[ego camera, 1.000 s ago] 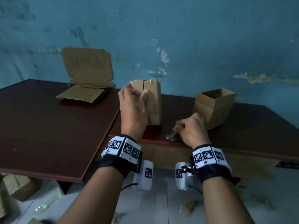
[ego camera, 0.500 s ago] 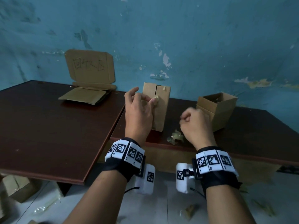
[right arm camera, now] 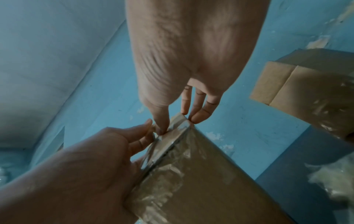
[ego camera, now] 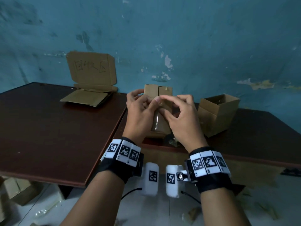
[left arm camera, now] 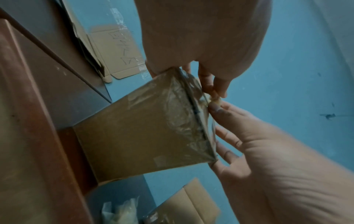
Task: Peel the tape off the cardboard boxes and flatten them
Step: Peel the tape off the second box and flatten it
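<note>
A small brown cardboard box (ego camera: pixel 158 90) wrapped in clear tape (left arm camera: pixel 182 115) stands on the dark table (ego camera: pixel 48 128), tipped toward me. My left hand (ego camera: pixel 140 110) is on its upper left corner, and its fingertips (left arm camera: pixel 214 89) pinch a loose crumpled tape end at the upper edge. My right hand (ego camera: pixel 180 116) meets it there. In the right wrist view the right thumb (right arm camera: pixel 161 127) presses the near face and the fingers (right arm camera: pixel 193 112) curl behind the same taped edge of the box (right arm camera: pixel 206 178). Most of the box front is hidden in the head view.
An open cardboard box (ego camera: pixel 218 115) stands just right of my right hand. A wad of peeled tape (ego camera: pixel 172 141) lies at the table's front edge. Flattened cardboard (ego camera: pixel 86 98) and an upright cardboard sheet (ego camera: pixel 92 67) sit at the back left. More boxes (ego camera: pixel 17 191) lie on the floor.
My right hand left the tape wad on the table and rose to the box's upper edge. The box turned and tipped toward me under my left hand.
</note>
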